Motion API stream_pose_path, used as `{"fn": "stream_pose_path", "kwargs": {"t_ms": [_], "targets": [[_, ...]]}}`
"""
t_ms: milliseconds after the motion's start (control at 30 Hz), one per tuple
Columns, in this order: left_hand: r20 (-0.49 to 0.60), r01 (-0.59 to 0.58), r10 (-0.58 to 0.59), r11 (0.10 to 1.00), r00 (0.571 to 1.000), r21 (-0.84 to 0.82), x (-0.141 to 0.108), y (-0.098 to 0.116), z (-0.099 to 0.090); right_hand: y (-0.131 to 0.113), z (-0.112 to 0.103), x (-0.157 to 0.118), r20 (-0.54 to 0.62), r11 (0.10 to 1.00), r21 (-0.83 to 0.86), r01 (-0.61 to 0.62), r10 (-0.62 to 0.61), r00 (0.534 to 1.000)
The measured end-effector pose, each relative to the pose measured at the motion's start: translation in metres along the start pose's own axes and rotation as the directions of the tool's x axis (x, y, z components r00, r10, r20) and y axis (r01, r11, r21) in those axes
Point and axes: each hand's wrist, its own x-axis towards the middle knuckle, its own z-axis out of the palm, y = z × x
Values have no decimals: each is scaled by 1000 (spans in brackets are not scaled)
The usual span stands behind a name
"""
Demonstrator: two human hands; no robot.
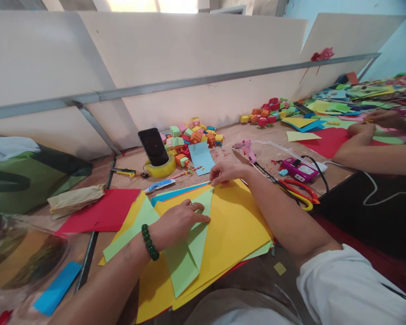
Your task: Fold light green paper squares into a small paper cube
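The left hand, its index finger stretched out and the other fingers curled, presses on a folded green paper that lies over the yellow sheets at the near middle of the table. The right hand has its thumb and fingertips close together at the green paper's far tip; whether they pinch it, I cannot tell. Beyond the hands, a phone leans upright at a tape roll, left of the small paper boxes.
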Motion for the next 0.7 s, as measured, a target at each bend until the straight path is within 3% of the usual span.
{"fn": "stream_pose_path", "kwargs": {"t_ms": [67,233,433,567,700], "targets": [[-14,1,-2,1000,1000,-23,1,0,1,-2,0,-2,58,999,-28,-42,43,997],[-30,4,-5,999,1000,-31,4,-3,6,1,4,4,32,990,-141,6,-2,999],[-35,3,-1,999,999,48,7,-4,14,4,3,7,43,987,-161,-11,19,999],[-62,32,-26,996,998,88,8,2,17,-7,3,0,50,983,-173,-64,74,996],[-40,65,-61,993,997,101,9,9,14,-24,13,-9,-27,935,-331,-129,127,992]]}}
